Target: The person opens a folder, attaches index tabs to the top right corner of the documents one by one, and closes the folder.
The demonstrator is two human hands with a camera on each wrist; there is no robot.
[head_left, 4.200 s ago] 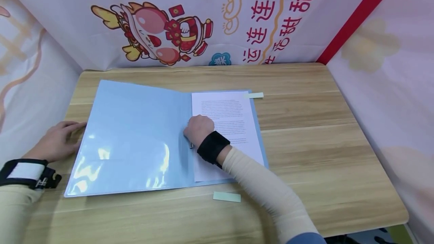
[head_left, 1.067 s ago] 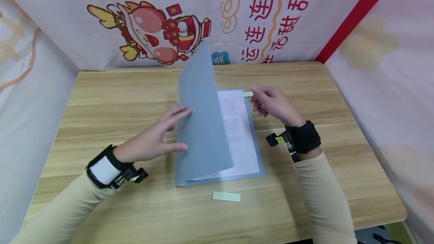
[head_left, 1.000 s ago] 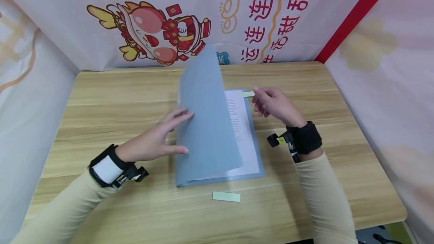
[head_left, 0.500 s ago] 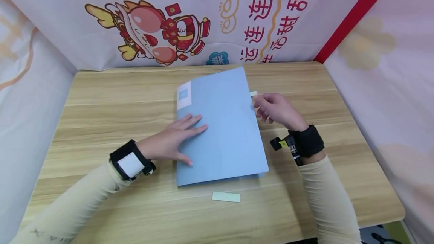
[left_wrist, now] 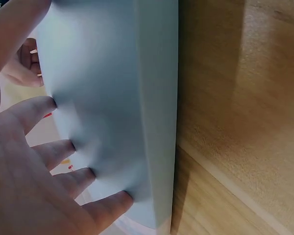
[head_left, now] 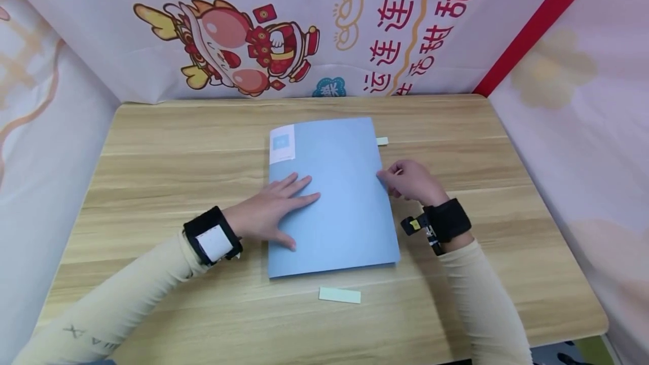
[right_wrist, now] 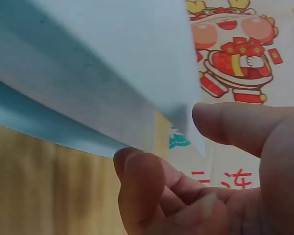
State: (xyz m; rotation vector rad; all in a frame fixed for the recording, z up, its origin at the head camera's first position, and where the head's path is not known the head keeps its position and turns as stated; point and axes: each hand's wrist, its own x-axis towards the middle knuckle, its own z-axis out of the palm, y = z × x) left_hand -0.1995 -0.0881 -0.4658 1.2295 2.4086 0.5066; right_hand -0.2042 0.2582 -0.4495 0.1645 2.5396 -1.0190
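Looking down, I see a pale blue folder (head_left: pixel 332 196) lying closed and flat in the middle of the bench (head_left: pixel 152 145), a small white label at its top-left corner. My left grip (head_left: pixel 269 213) rests flat on the cover with fingers straight, while my right grip (head_left: pixel 410 182) pinches the folder's right edge between thumb and fingers. One green slip (head_left: pixel 339 295) lies just below the folder, another (head_left: pixel 382 141) peeks out at its top-right corner.

Two green slips (head_left: pixel 339 295) (head_left: pixel 382 141) lie on the wooden table (head_left: pixel 152 145).
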